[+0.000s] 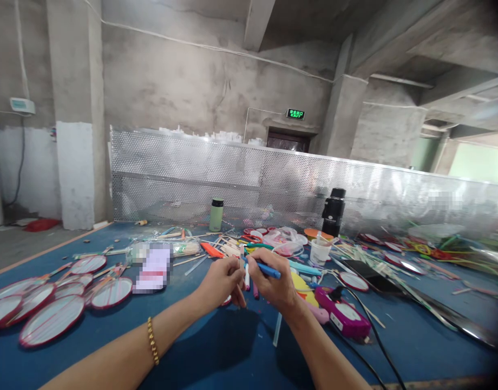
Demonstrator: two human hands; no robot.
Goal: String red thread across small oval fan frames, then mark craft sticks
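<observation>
My left hand [221, 283] and my right hand [273, 284] meet above the blue table [216, 346]. A blue pen-like stick [268, 269] is gripped in my right hand, pointing right. My left hand pinches a thin white stick [246, 277] right beside the blue one. A gold bracelet [152, 340] sits on my left wrist. Below the hands lie loose sticks and a small round red-rimmed piece, partly hidden.
Several red-rimmed oval fans [52, 319] lie at the left. A magenta glue gun [343, 315] with a black cord sits at the right. A green bottle [216, 215], black flask [333, 211], white cup [320, 251], scissors [252, 238] and sticks clutter the back, before a perforated metal screen [249, 179].
</observation>
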